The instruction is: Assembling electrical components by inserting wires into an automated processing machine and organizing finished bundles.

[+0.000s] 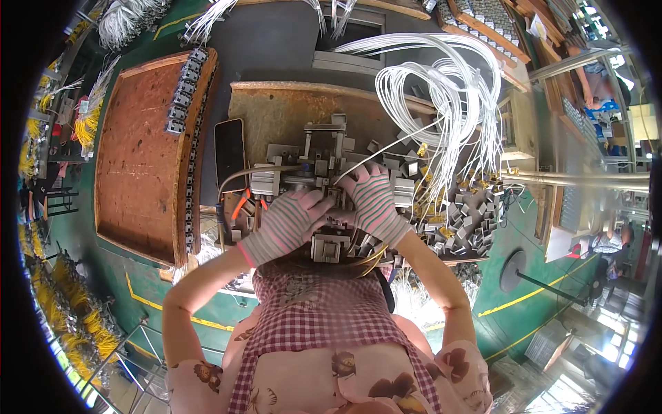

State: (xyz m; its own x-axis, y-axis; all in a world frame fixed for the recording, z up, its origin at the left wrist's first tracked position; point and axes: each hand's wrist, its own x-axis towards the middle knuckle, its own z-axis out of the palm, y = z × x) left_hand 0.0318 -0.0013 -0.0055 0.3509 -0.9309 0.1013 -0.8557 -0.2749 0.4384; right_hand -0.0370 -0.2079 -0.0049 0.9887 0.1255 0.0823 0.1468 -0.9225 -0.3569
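- The left hand wears a knit glove with thin pink, white and grey-green stripes.
- The right hand wears a glove of the same kind, with the same stripes.
- Each glove ends at the wrist in a snug pink edge.
- The forearms have no sleeves on them.
- The top has short sleeves in a pale peach colour with big brown flowers.
- Over the top sits an apron with small pink and white checks.
- The apron is narrow near the chest and gets wider lower down.

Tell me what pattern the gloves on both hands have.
Pink-and-grey stripes on both the left glove and the right glove, clearest in the head view.
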